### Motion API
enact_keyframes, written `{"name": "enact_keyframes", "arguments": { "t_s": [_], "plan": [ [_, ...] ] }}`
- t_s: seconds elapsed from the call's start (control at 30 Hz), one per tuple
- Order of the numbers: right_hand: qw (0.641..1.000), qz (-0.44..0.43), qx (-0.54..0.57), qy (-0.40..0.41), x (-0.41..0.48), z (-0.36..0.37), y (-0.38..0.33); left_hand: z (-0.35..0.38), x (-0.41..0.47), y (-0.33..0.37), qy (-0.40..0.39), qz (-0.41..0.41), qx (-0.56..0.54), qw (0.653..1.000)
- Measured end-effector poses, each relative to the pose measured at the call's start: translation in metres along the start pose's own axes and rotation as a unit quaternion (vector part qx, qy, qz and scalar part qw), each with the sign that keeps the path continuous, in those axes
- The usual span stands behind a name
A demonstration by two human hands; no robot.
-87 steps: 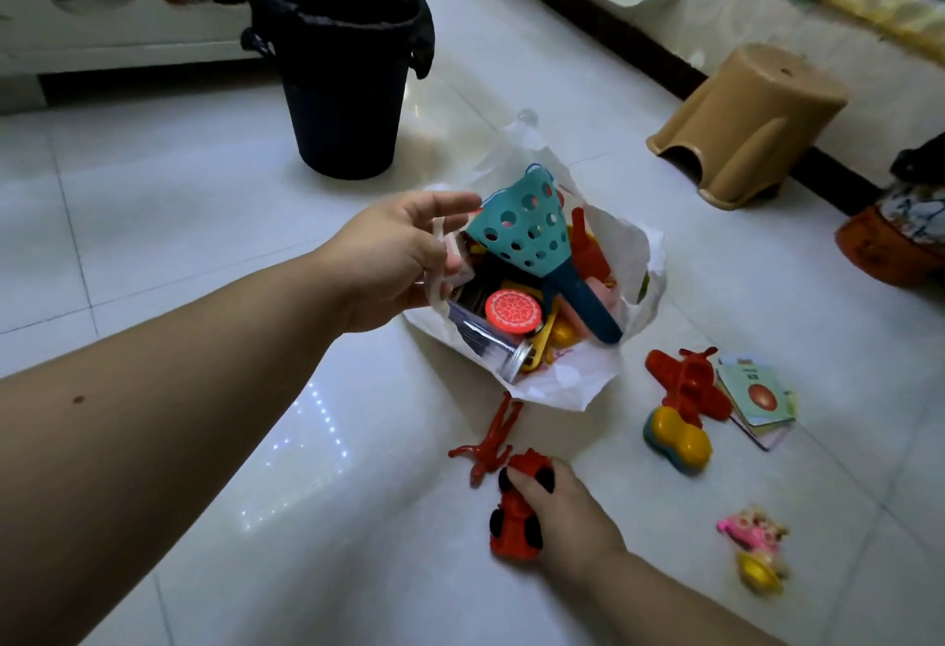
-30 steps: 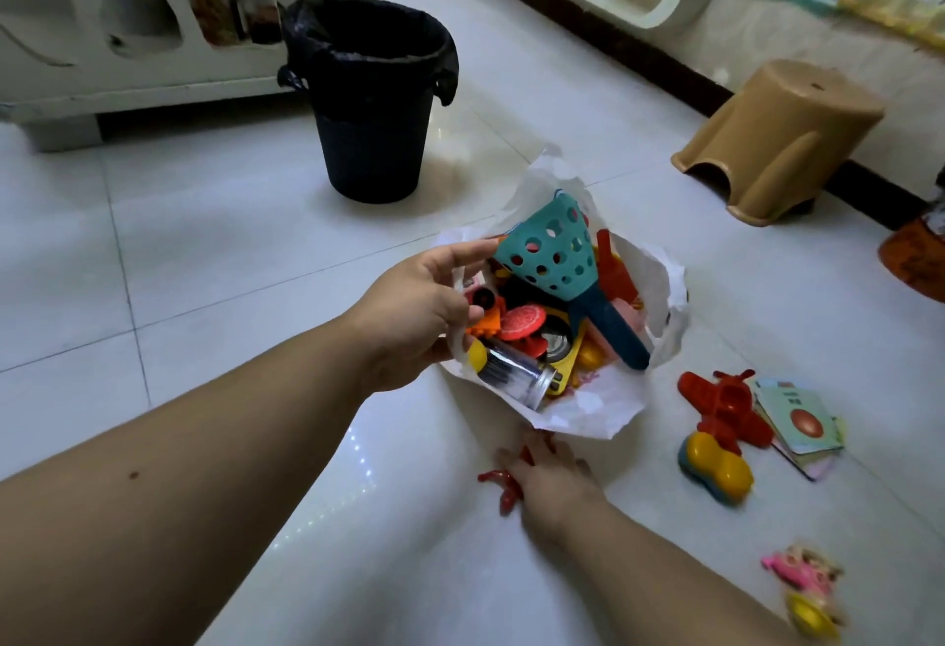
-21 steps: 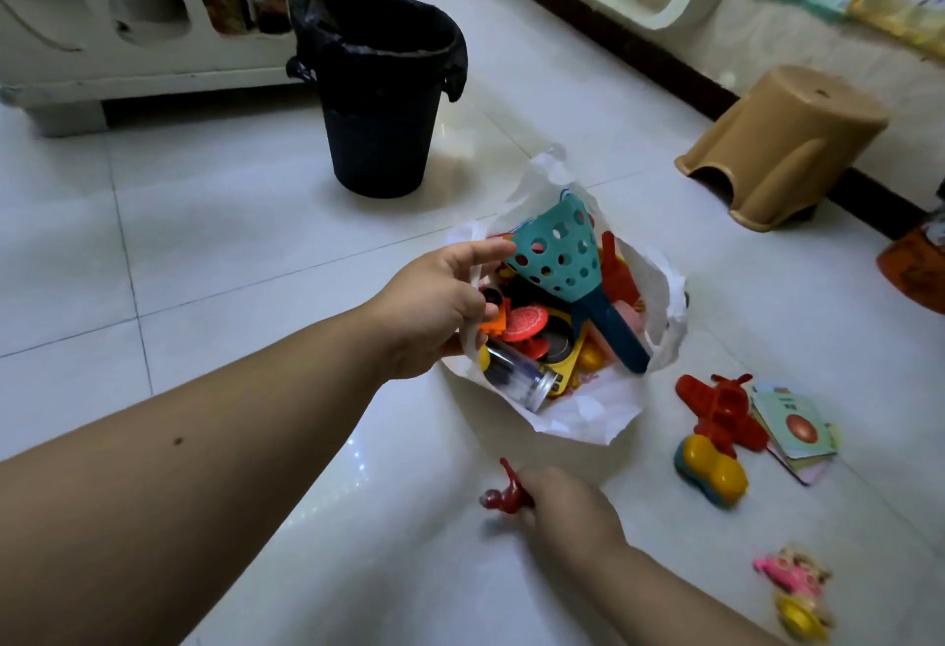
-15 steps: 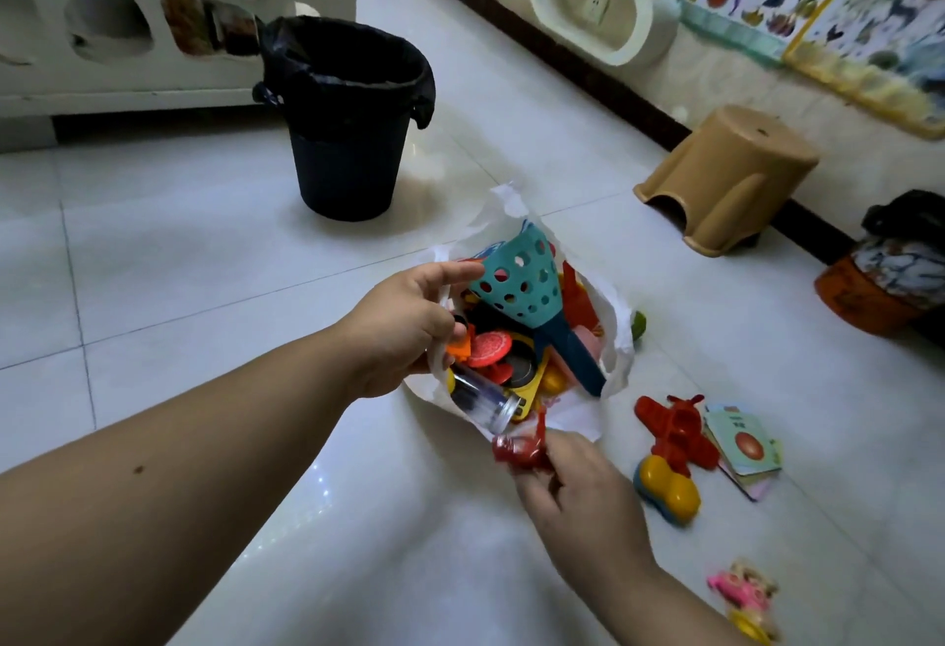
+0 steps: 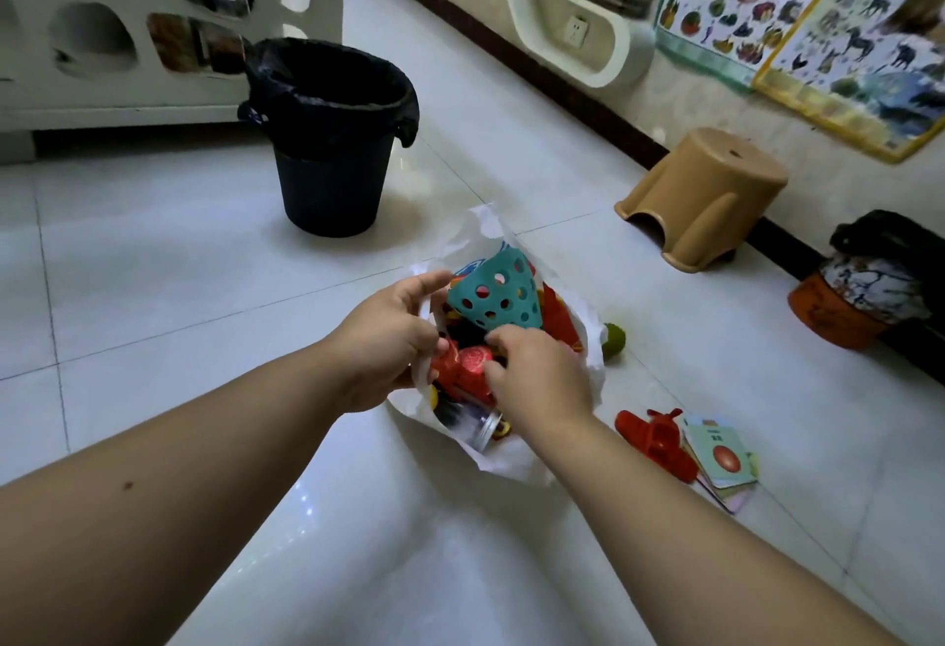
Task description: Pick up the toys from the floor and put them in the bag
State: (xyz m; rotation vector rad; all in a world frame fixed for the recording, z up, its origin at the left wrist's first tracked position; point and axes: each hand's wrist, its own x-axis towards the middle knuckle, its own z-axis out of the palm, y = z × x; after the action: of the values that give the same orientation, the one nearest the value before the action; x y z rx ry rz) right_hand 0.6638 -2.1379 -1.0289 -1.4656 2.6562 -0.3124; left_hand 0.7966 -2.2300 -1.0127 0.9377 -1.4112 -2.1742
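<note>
The white plastic bag lies open on the tiled floor, full of toys. A teal perforated scoop sticks out of it, and a clear jar lies at its near rim. My left hand grips the bag's left edge and holds it open. My right hand is over the bag's mouth with fingers curled down onto red toys. The small red figure cannot be told apart among them. A red plane toy and picture cards lie on the floor to the right.
A green ball sits just behind the bag's right side. A black lined bin stands beyond the bag. A tan stool and an orange pot stand by the right wall. A white cabinet is at the back left.
My right hand picked the small red figure up off the floor and carried it up over the bag's mouth. My left hand kept its hold on the bag's edge.
</note>
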Motion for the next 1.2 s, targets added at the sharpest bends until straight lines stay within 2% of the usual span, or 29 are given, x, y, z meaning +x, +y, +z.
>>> {"name": "enact_keyframes", "arguments": {
  "t_s": [0.1,0.2,0.3,0.37,0.43,0.53,0.6,0.7,0.8,1.07,1.13,1.2],
  "plan": [
    [0.997,0.026,0.003,0.078,-0.013,-0.035,0.025,0.003,-0.001,0.002,0.009,-0.003,0.008,1.000],
    [0.989,0.060,-0.046,0.130,-0.011,-0.055,0.047,0.010,0.000,0.005,0.021,-0.007,0.019,1.000],
    [0.987,0.139,-0.039,0.063,0.012,-0.060,0.072,0.021,0.001,0.007,0.030,-0.011,0.036,0.999],
    [0.984,0.175,0.023,-0.010,0.032,-0.064,0.087,0.030,0.001,0.012,0.035,-0.015,0.049,0.998],
    [0.974,0.185,0.130,-0.029,0.053,-0.077,0.099,0.040,0.002,0.018,0.040,-0.015,0.070,0.997],
    [0.915,0.202,0.348,-0.021,0.082,-0.101,0.109,0.054,0.002,0.020,0.052,-0.016,0.102,0.993],
    [0.906,0.181,0.382,0.003,0.102,-0.111,0.118,0.068,0.002,0.020,0.060,-0.011,0.107,0.992],
    [0.926,0.105,0.362,0.003,0.126,-0.120,0.127,0.093,0.003,0.022,0.078,0.005,0.088,0.993],
    [0.938,0.065,0.340,-0.001,0.141,-0.130,0.146,0.122,0.007,0.025,0.108,0.013,0.068,0.992],
    [0.944,-0.039,0.328,-0.005,0.114,-0.119,0.216,0.183,0.016,-0.023,0.160,0.043,0.063,0.984],
    [0.929,-0.035,0.367,0.030,0.086,-0.104,0.236,0.190,0.015,-0.033,0.185,0.057,0.060,0.979],
    [0.874,0.014,0.478,0.088,0.052,-0.075,0.260,0.192,0.016,-0.038,0.206,0.073,0.061,0.974]
  ]
}}
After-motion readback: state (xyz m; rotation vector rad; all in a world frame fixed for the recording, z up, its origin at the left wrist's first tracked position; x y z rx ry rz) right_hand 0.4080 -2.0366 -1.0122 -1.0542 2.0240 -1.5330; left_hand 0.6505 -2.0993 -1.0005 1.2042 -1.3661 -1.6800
